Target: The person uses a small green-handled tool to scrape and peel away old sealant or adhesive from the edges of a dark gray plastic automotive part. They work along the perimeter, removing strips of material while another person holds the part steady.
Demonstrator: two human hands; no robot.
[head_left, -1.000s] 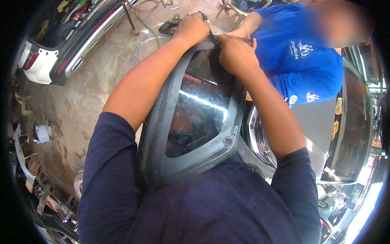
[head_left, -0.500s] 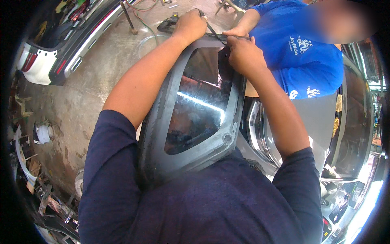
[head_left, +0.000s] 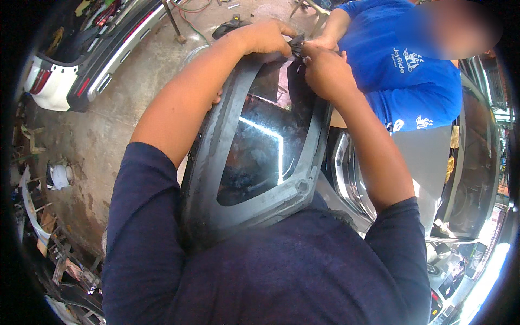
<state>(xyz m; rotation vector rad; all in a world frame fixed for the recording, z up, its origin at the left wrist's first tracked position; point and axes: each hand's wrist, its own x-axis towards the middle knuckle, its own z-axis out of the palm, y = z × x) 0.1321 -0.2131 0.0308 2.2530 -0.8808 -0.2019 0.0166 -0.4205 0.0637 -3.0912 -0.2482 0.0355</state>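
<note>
A dark vehicle window panel [head_left: 262, 143] with a broad grey border leans against my torso, tilted away from me. At its far edge a black flexible strip [head_left: 296, 46] is bunched between my hands. My left hand [head_left: 271, 39] reaches over the far left corner, its fingers closed on the strip. Just right of it, my right hand [head_left: 329, 71] is curled at the far right corner with the strip's other part in its fingers; its fingertips are partly hidden. A co-worker's hand [head_left: 325, 42] touches the far edge beside my hands. Fingertips [head_left: 217, 97] show at the panel's left edge.
A co-worker in a blue shirt [head_left: 401, 81] stands close at the far right. A silver car [head_left: 417, 162] is on the right, and a white and black bumper [head_left: 81, 81] lies at the far left. Scrap parts [head_left: 65, 265] lie at lower left; a hose [head_left: 189, 24] crosses the floor.
My left hand has moved right and slightly down, toward my right hand. The strip, stretched taut between them before, is now bunched. Fingertips have appeared at the panel's left edge.
</note>
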